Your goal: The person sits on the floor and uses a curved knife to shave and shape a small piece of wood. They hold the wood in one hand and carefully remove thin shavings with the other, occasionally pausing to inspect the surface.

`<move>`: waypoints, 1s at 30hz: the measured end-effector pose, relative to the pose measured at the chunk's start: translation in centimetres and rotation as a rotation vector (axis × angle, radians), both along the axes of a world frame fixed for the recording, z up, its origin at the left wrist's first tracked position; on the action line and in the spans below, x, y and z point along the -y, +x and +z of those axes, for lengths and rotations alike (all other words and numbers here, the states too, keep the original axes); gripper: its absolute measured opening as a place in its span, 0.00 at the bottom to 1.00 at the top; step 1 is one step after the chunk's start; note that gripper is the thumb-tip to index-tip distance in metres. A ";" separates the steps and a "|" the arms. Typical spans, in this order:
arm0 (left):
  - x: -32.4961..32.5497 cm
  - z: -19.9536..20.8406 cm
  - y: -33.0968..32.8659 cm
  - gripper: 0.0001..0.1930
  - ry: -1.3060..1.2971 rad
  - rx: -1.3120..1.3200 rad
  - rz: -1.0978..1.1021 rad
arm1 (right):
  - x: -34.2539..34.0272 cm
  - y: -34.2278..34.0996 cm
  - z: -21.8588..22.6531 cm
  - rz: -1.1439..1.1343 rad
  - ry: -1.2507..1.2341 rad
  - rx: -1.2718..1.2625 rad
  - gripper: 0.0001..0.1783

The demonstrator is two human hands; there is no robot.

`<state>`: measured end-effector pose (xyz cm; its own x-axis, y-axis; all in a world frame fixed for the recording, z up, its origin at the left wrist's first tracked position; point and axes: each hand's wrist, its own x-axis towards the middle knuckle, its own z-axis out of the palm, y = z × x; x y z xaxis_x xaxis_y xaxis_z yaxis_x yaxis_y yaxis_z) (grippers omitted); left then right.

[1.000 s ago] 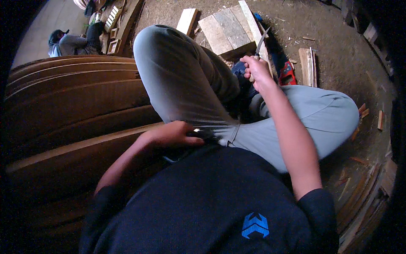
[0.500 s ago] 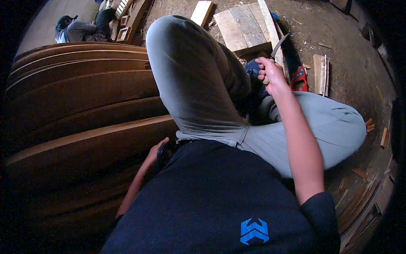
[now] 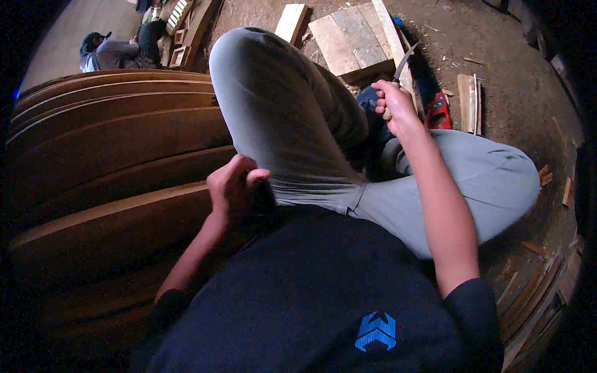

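My right hand [image 3: 397, 107] is wrapped round the handle of a knife, just beyond my bent right leg. The curved, pointed knife blade [image 3: 405, 63] sticks up past my thumb, away from me. My left hand [image 3: 231, 185] is raised beside my left thigh, its fingers curled. Something dark shows against its palm, too blurred and shadowed to name. Near the right hand lies a red handle [image 3: 439, 113], apparently a saw's, with its dark end running toward the far side.
Stacked long boards [image 3: 118, 130] fill the left side. Ahead lie a flat plank block [image 3: 351, 40], a pale board [image 3: 291, 23] and a long strip. Wood pieces [image 3: 469, 102] and shavings lie on the ground at the right. Another person [image 3: 115, 53] sits at the far left.
My left hand has come up and forward from beside my hip to the side of my thigh. The right hand keeps its grip on the knife and has hardly moved.
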<state>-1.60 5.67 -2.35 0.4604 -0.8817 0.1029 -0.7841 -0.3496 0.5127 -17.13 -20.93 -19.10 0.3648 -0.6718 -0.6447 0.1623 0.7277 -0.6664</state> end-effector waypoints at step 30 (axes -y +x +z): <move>20.8 5.7 8.9 0.12 -0.537 0.261 -0.176 | 3.5 -2.2 -2.9 -0.255 -0.047 -0.280 0.10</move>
<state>7.32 -15.09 3.38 0.2122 -0.7360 0.6429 -0.9299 0.0503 0.3645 -19.33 -24.39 -22.02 -0.0039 -0.7497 -0.6618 0.1410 0.6548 -0.7425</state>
